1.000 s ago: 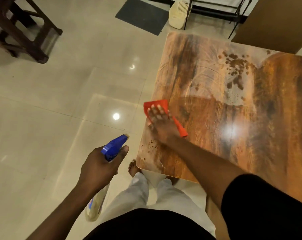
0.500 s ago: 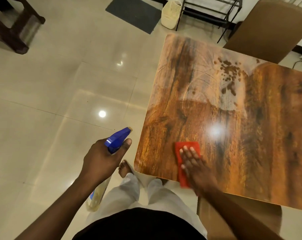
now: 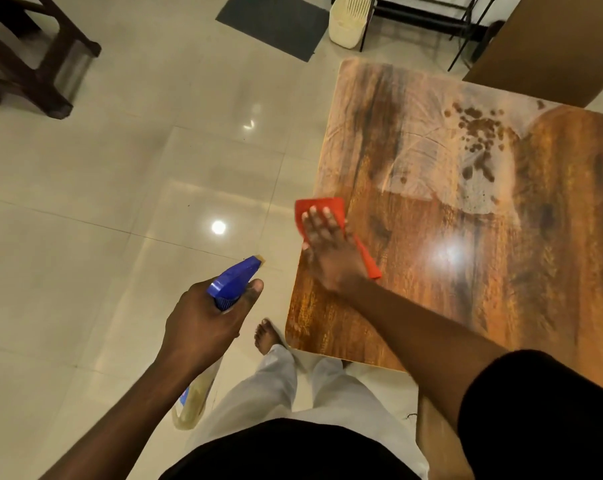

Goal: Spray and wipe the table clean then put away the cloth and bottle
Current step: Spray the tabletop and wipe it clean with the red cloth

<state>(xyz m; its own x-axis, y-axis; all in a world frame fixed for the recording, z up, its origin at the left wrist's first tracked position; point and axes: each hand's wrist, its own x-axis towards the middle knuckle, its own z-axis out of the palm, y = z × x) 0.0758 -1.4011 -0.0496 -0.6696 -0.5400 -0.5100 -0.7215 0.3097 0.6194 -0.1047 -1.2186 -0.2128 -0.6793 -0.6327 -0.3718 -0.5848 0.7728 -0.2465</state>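
Note:
My right hand (image 3: 327,247) presses flat on a red cloth (image 3: 322,206) at the left edge of the glossy wood-grain table (image 3: 501,278). The cloth sticks out past the table's edge and trails behind my wrist. Off the table, over the floor, my left hand (image 3: 206,323) grips a clear spray bottle with a blue nozzle (image 3: 232,282); the nozzle points up and right, the bottle body hangs below my wrist. Dark brown spots (image 3: 480,136) and a pale dried smear lie on the far part of the table.
A brown chair back (image 3: 549,46) stands behind the table's far right corner. A cream basket (image 3: 348,19), a black metal rack (image 3: 428,15) and a dark mat (image 3: 272,26) lie beyond. Dark wooden furniture legs (image 3: 33,64) stand far left on shiny tiles.
My right hand has slid the red cloth from the table's near edge back up and left to the left edge. The left hand with the bottle has hardly moved.

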